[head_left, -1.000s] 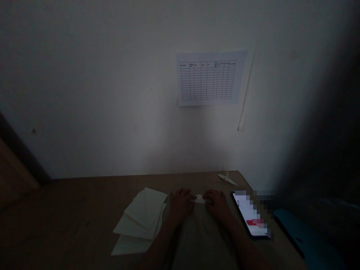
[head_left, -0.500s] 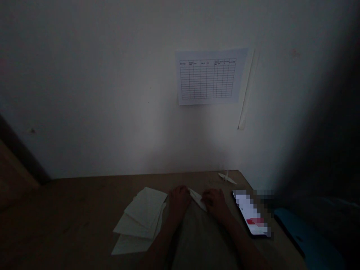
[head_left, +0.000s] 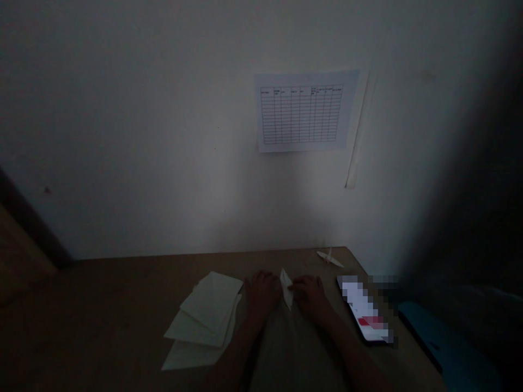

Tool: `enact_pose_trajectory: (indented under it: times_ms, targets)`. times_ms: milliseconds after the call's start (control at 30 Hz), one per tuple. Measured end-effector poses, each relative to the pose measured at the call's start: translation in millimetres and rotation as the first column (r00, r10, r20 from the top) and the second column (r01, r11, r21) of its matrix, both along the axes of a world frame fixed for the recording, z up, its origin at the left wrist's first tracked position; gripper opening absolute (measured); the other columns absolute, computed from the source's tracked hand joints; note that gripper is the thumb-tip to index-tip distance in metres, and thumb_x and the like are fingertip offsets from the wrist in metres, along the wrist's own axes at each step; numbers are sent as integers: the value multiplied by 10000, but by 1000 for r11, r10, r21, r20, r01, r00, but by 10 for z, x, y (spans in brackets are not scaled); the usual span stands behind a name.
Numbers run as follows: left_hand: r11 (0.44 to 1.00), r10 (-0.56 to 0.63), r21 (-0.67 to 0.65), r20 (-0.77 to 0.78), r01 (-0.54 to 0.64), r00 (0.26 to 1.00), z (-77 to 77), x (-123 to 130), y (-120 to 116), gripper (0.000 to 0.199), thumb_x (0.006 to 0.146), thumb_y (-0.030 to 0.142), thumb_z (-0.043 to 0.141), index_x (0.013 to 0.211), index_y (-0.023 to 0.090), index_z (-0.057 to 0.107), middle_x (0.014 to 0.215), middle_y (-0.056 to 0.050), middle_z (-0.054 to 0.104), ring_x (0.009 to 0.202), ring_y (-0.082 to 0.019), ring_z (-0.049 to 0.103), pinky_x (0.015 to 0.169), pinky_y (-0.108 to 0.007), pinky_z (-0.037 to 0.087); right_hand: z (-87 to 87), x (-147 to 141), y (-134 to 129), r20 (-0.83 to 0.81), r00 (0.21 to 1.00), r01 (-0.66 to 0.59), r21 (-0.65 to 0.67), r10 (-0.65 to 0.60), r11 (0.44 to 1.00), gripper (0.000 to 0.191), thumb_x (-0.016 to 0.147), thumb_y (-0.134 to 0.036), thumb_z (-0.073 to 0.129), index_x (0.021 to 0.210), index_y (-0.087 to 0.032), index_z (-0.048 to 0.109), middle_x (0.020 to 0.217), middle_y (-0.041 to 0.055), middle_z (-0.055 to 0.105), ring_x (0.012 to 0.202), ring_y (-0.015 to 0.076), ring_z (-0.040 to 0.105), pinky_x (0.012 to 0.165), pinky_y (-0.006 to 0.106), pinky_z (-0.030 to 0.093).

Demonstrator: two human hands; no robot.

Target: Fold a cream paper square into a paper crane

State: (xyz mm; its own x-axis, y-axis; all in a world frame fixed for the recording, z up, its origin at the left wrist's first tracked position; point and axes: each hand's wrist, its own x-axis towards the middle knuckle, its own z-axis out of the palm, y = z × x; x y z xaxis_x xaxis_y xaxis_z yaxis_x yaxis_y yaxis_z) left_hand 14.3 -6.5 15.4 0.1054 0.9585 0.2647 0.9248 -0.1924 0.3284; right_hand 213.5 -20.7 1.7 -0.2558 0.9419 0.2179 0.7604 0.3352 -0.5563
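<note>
The paper (head_left: 286, 291) is lying in the lower middle of the frame, showing as a narrow folded shape pointed at both ends, its length running away from the person, between the two hands. The right hand (head_left: 309, 291) is reaching in with its fingers bent, the fingertips touching the right edge; whether they are pinching it, I cannot tell. The left hand (head_left: 262, 291) is lying palm down with its fingers slightly curled, close against the left side, but the dimness is hiding whether it is gripping anything. With so slim a shape, uneven pressure from the two sides could probably skew a crease or turn the paper askew, and a hard pinch could crumple a point. The poor light could also be making the edges hard to line up. Just left of the left hand, loose sheets (head_left: 212, 302) are fanning out on the desk (head_left: 102, 310); a sideways sweep of that forearm could drag them. Right of the right hand, a phone (head_left: 363, 313) is lying lit, and a small winged figure (head_left: 330, 258) is sitting beyond, near the wall (head_left: 143, 136), where a printed chart (head_left: 302, 111) is hanging.
</note>
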Motion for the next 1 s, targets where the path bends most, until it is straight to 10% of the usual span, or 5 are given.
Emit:
enact_pose_trajectory:
  times_ms: [1000]
  targets:
    - [991, -118, -63, 34, 120, 992, 26, 22, -91, 243, 886, 485, 710, 1097, 387, 779, 1433, -43, 612, 1391, -329, 445, 1198, -651, 159, -115, 64, 128, 54, 998, -40, 85, 35, 996, 326, 915, -182, 549, 1065, -369, 771, 1249, 13, 741, 1400, 295, 485, 1179, 718, -83]
